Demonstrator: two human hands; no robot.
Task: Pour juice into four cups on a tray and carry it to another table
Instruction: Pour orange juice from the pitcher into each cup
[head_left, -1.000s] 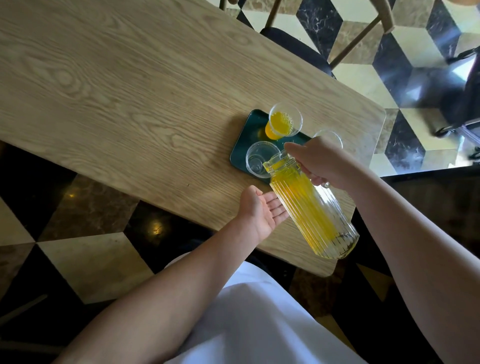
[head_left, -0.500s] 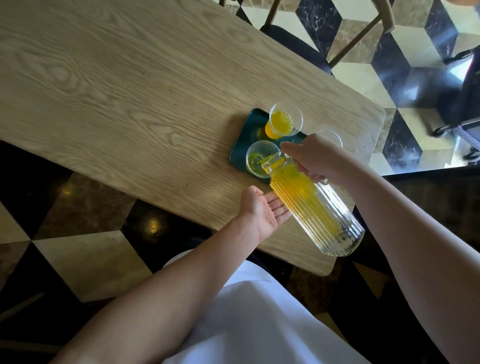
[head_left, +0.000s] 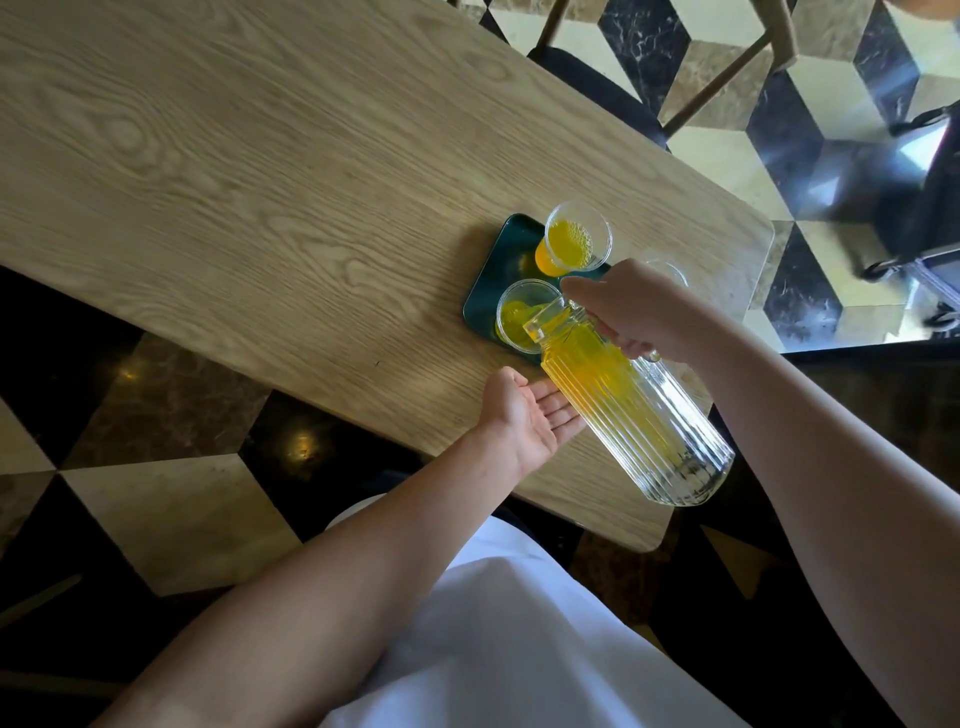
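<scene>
A dark green tray (head_left: 488, 283) lies on the wooden table (head_left: 260, 208) near its right end. On it, a clear cup (head_left: 576, 244) at the back holds orange juice. A nearer cup (head_left: 514, 317) is taking in juice from a ribbed glass pitcher (head_left: 634, 410), tilted with its spout over that cup. My right hand (head_left: 628, 306) grips the pitcher by its neck and handle. My left hand (head_left: 524, 415) lies palm up with straight fingers under the pitcher's side. A third cup's rim (head_left: 670, 270) shows behind my right hand; anything else on the tray is hidden.
A wooden chair with a dark seat (head_left: 597, 78) stands beyond the table's far edge. An office chair base (head_left: 914, 260) is on the checkered floor at the right. The table's near edge runs just in front of my white shirt (head_left: 519, 649).
The pitcher has tipped further and its spout reached the near cup. Juice now flows into that cup, which was empty one second ago. My left hand has stayed under the pitcher.
</scene>
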